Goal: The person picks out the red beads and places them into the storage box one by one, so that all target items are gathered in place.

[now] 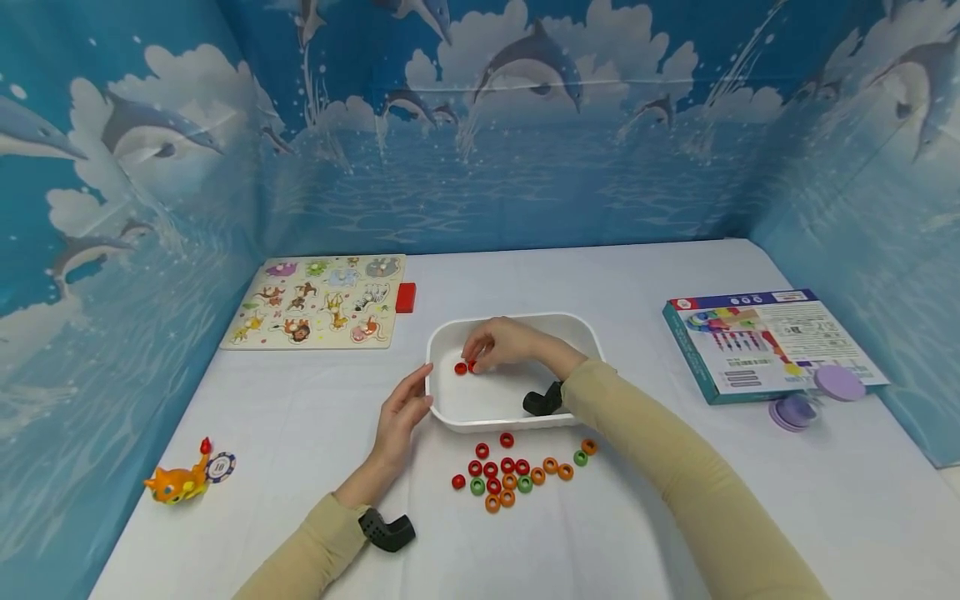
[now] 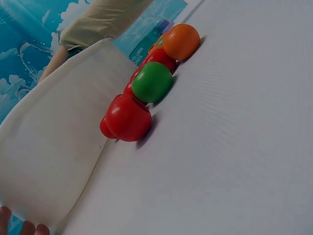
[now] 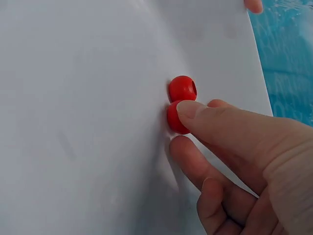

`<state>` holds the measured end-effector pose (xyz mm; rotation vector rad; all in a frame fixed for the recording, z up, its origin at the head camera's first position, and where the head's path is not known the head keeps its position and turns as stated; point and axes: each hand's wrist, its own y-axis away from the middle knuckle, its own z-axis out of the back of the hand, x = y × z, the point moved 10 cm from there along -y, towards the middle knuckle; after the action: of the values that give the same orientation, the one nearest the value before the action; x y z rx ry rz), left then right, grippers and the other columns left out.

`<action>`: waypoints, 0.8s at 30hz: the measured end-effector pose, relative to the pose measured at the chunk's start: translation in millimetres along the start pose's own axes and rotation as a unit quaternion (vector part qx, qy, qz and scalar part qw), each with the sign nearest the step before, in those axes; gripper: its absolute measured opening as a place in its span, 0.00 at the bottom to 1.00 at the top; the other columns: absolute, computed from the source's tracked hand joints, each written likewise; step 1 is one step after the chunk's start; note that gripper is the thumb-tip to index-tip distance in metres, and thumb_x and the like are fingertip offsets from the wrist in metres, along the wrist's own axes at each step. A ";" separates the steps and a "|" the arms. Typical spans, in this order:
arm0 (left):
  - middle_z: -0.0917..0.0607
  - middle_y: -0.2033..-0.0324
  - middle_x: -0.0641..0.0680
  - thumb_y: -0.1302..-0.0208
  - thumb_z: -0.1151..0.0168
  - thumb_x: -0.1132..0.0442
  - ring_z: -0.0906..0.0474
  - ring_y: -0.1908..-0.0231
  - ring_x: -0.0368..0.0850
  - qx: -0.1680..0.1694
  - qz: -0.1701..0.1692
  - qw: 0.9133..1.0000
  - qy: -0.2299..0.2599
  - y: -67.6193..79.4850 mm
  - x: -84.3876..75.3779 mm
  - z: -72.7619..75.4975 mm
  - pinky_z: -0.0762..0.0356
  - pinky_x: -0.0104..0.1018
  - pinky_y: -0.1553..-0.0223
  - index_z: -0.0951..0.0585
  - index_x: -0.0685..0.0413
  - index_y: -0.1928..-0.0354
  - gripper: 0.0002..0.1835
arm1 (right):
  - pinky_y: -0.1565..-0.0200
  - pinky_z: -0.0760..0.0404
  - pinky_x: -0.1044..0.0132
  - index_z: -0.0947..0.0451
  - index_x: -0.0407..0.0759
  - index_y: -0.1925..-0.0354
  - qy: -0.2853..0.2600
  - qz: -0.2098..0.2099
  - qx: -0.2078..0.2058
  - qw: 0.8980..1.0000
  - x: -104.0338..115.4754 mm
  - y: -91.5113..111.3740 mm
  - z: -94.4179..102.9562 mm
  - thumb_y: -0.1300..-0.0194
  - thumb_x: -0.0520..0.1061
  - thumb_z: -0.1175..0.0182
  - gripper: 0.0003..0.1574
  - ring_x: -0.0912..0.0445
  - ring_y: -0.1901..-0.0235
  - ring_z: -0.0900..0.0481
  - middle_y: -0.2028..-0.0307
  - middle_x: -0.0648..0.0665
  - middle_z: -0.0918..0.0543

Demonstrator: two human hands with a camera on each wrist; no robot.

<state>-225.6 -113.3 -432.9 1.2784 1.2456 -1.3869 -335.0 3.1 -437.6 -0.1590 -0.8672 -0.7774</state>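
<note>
A white tray stands in the middle of the table. My right hand reaches into it and pinches a red bead between thumb and finger, low over the tray's floor. Touching that one is a second red bead, whose hole shows at its side. My left hand rests against the tray's left wall with its fingers extended, fingertips at the rim; only those fingertips appear in the left wrist view. In front of the tray lie several loose beads: red beads, green beads and orange beads.
An animal puzzle board lies back left, a red block beside it. At the right are a flat toy box, a purple lid and a small purple container. An orange toy animal and a round chip sit front left.
</note>
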 end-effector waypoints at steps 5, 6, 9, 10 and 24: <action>0.41 0.36 0.55 0.38 0.57 0.71 0.46 0.37 0.45 0.001 0.002 1.000 0.000 0.3 -0.3 -1.2 0.40 0.44 0.43 0.38 0.63 0.38 0.24 | 0.65 0.22 0.68 0.21 0.45 0.59 -0.013 0.004 0.005 1.000 1.7 1.7 3.4 0.49 0.40 0.35 0.16 0.60 0.64 0.22 0.62 0.52 0.19; 0.41 0.36 0.55 0.38 0.57 0.71 0.46 0.37 0.46 0.001 0.002 1.000 0.000 0.3 -0.5 -1.3 0.40 0.45 0.43 0.38 0.63 0.38 0.24 | 0.64 0.22 0.68 0.21 0.44 0.58 -0.019 0.006 0.005 1.000 3.8 2.7 6.2 0.49 0.40 0.35 0.17 0.59 0.63 0.22 0.61 0.52 0.19; 0.41 0.36 0.55 0.38 0.57 0.71 0.46 0.37 0.47 0.000 0.001 1.000 0.002 0.7 -1.5 -1.5 0.40 0.45 0.42 0.38 0.63 0.38 0.24 | 0.61 0.23 0.67 0.23 0.43 0.54 -0.032 0.016 -0.006 0.999 14.0 9.3 21.2 0.47 0.41 0.37 0.19 0.59 0.60 0.23 0.57 0.49 0.20; 0.41 0.36 0.55 0.38 0.57 0.72 0.46 0.37 0.46 0.000 0.000 1.000 0.002 1.1 -1.9 -1.3 0.40 0.45 0.42 0.38 0.63 0.38 0.24 | 0.60 0.23 0.66 0.23 0.43 0.53 -0.036 0.022 -0.013 0.999 19.0 13.1 27.9 0.47 0.42 0.37 0.20 0.59 0.60 0.23 0.56 0.48 0.20; 0.41 0.36 0.55 0.38 0.57 0.71 0.48 0.36 0.46 -0.004 -0.005 1.000 0.002 0.0 -1.0 -0.9 0.42 0.44 0.42 0.36 0.60 0.38 0.24 | 0.68 0.22 0.62 0.23 0.36 0.55 -0.091 0.143 -0.100 0.980 110.4 134.6 41.3 0.45 0.35 0.40 0.16 0.55 0.67 0.21 0.59 0.41 0.20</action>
<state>-225.4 -112.5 -431.8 1.2718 1.2605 -1.3845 -226.7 56.9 -305.7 -0.5295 -0.9132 -0.5832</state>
